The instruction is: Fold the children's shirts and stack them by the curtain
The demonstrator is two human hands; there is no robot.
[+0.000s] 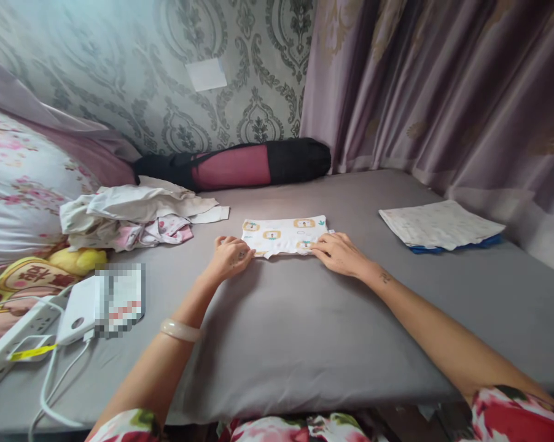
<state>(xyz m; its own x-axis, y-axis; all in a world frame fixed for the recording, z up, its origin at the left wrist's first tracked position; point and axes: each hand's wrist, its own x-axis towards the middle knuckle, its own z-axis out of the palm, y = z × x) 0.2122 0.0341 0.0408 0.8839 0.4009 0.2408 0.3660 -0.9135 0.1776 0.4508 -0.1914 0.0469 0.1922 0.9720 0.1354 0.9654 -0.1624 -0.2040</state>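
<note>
On the smooth grey fabric sheet (323, 331): my left hand (233, 255) curled at the near-left corner of a folded white cotton cloth with tan-and-green print (284, 235), grip unclear; right hand (344, 253) pinching its near-right corner. Folded pale patterned fabric (443, 224) right, rumpled white-and-pink clothes (139, 209) left. Long black-and-red fabric bag (240, 166) beyond.

Matt patterned cloth (284, 236); smooth, glossy bangle (180, 330)

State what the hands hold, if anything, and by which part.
The patterned white cloth, by its near corners: the left hand at the left one, the right hand at the right.
</note>
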